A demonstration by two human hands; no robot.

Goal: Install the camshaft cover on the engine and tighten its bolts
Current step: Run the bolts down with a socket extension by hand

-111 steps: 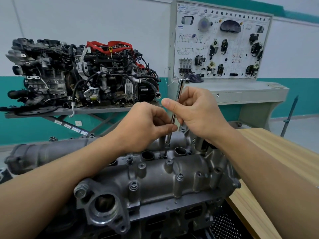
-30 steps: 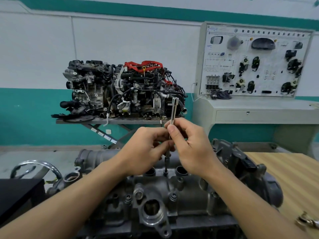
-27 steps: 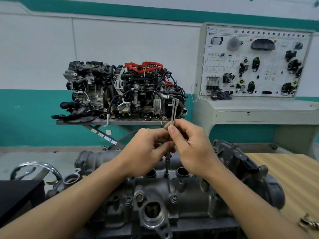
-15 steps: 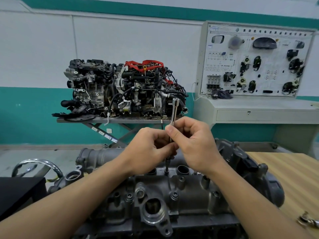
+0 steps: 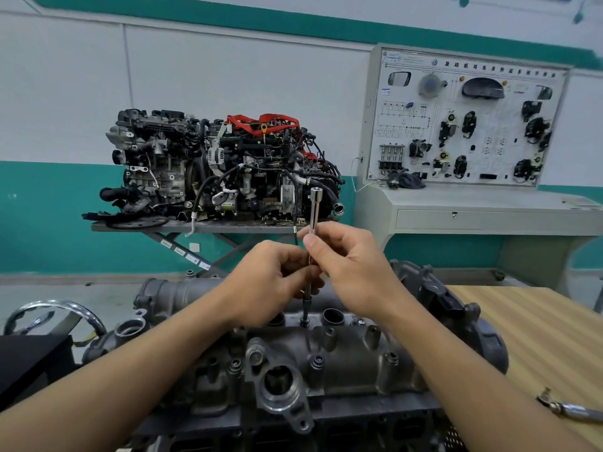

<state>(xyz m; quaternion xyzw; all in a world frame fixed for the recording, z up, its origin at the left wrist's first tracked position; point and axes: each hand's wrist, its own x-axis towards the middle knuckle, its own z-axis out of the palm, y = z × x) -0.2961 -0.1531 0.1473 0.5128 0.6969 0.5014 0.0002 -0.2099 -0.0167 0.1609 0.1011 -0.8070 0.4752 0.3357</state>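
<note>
Now two hands pinch the long extension bar [image 5: 315, 207]: the left hand [image 5: 270, 283] low at its 9 o'clock, the right hand [image 5: 354, 269] higher at 3 o'clock. The bar stands nearly upright, tip down at 6 o'clock on a bolt [image 5: 305, 322] at the far edge of the camshaft cover [image 5: 352, 363]. The left hand is nearer that bolt.

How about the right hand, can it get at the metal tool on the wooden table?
Probably not yet: the right hand pinches the socket bar, though the table between it and the tool looks free.
</note>
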